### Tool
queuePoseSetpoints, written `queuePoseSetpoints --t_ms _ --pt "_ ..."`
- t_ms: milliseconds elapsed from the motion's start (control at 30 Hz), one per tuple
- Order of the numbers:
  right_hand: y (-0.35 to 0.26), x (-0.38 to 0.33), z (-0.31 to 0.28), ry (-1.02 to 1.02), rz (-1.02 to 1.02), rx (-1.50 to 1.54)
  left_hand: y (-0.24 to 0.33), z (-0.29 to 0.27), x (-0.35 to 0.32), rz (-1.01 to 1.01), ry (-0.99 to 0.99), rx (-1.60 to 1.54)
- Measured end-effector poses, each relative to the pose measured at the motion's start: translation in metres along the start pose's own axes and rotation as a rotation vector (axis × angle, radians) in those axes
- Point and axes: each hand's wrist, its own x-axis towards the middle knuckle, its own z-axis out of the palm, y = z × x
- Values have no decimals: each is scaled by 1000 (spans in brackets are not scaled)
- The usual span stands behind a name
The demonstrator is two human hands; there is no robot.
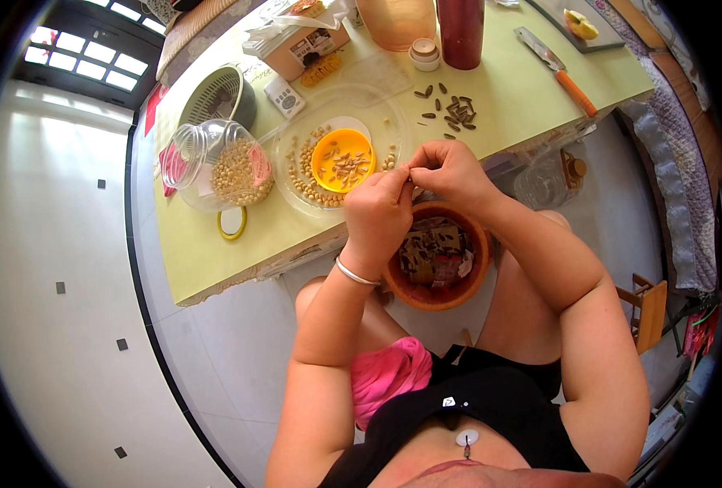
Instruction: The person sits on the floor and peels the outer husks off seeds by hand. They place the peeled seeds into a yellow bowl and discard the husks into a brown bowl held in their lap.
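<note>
My left hand [380, 213] and my right hand [455, 172] meet at the fingertips just past the table's front edge. Both are closed in a pinch on what looks like a sunflower seed, mostly hidden by the fingers. Directly below is a brown-orange bin [436, 302] with dark shells and scraps inside. On the table, left of my hands, a yellow dish [320, 180] of pale shelled kernels [348, 168] sits on a clear plastic tray [279, 163] with pale round beans [325, 198] around the dish. Dark unshelled sunflower seeds [459, 111] lie in a loose pile beyond my right hand.
A clear jar [200, 146] of beans lies tipped beside a yellow-rimmed lid [232, 224]. Behind are a grey-green basket [245, 104], a white remote [284, 97], a tissue box [308, 47] and a dark red cylinder [461, 32]. An orange-handled knife [576, 94] lies at right.
</note>
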Motion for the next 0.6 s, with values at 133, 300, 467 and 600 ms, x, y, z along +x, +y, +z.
queuePoseSetpoints --t_ms 133,300,467,600 --pt "-10 -1 1 -14 68 68 1 -3 0 -88 24 -138" --pt "-5 0 -1 -24 118 189 -4 1 -4 -269 -18 -378" --pt "-9 0 -9 -76 189 313 -1 -5 1 -569 -44 -853" --pt "-9 1 -11 -101 177 293 -1 -10 5 -719 -54 -1093"
